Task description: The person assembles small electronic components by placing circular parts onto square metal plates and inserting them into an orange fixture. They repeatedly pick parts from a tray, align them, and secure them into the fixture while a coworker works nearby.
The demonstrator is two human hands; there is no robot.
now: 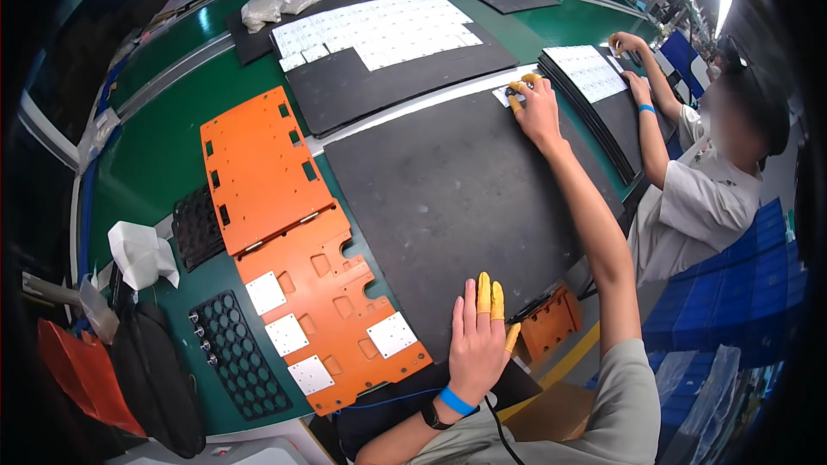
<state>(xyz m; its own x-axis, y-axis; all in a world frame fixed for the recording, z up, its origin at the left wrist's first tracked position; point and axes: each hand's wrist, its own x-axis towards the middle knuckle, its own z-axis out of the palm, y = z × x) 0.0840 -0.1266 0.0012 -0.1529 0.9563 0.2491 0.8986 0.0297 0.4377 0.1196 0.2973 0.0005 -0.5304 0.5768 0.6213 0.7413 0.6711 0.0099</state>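
My right hand [539, 114], with yellow finger cots on some fingertips, reaches to the far right corner of the large black mat [431, 198]. Its fingers are closed on a small white square plate [500, 97] with a dark part on it; the fingers partly cover it. My left hand [476, 346] lies flat at the mat's near edge, its fingers stretched out and two of them in yellow cots. Left of it, an orange fixture [297, 269] carries several white square plates [392, 335], and its orange hinged lid [258, 172] is folded back.
Beyond the mat, rows of white plates [379, 30] cover another black board. A black tray with round holes [244, 357] holds several small metal parts at left. Clear plastic bags [280, 4] lie at the back. A co-worker [702, 181] handles similar plates at right.
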